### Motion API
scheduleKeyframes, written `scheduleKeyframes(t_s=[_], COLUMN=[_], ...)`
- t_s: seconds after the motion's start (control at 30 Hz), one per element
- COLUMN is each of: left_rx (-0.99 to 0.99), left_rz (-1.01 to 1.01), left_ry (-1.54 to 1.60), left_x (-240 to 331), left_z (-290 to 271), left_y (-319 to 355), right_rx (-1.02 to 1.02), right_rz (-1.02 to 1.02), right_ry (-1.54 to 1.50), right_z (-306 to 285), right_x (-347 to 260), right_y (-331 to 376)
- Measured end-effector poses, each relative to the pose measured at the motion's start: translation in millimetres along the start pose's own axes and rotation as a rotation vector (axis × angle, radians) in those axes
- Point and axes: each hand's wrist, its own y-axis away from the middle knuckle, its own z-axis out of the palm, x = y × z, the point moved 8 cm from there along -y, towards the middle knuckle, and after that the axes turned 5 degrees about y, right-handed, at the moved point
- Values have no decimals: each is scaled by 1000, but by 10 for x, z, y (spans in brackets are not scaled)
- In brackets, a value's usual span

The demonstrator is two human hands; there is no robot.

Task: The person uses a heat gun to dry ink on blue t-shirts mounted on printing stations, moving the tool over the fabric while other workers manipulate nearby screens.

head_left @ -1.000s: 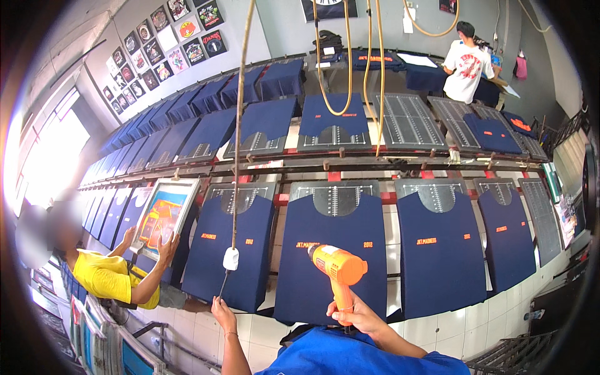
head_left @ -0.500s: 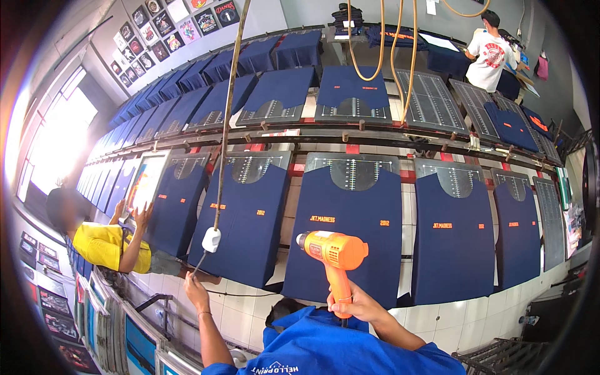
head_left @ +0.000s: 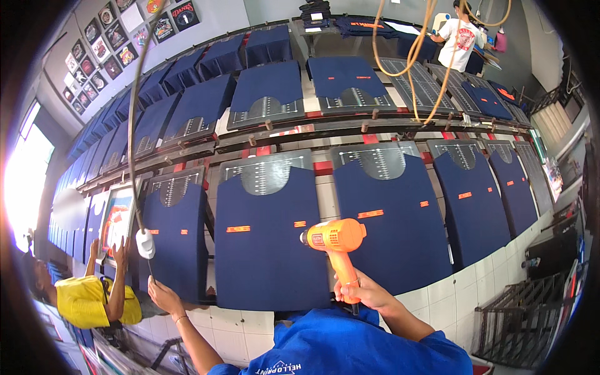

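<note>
Right hand [head_left: 362, 290]: grip closed around the handle of the orange heat gun [head_left: 334, 240], nozzle at 9 o'clock over the navy shirt [head_left: 265, 244]. Left hand [head_left: 164, 295]: open, flat, white plug [head_left: 145, 243] at 11 o'clock.

Lower grip of orange plastic heat gun [head_left: 335, 245] hidden inside right hand [head_left: 362, 292]; below it, blue shirt [head_left: 350, 347] cut by frame edge.
</note>
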Motion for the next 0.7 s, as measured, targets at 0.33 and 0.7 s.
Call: scheduleKeyframes(t_s=[0.33,0.7], left_rx=[-82,-154], left_rz=[-76,-232], left_ry=[151,145], left_x=[-808,-1110], left_z=[433,836], left_y=[-397,310], right_rx=[301,261], right_rz=[119,-2], right_ry=[68,276], right_z=[1241,1265], right_x=[86,-545], right_y=[-623,-1211])
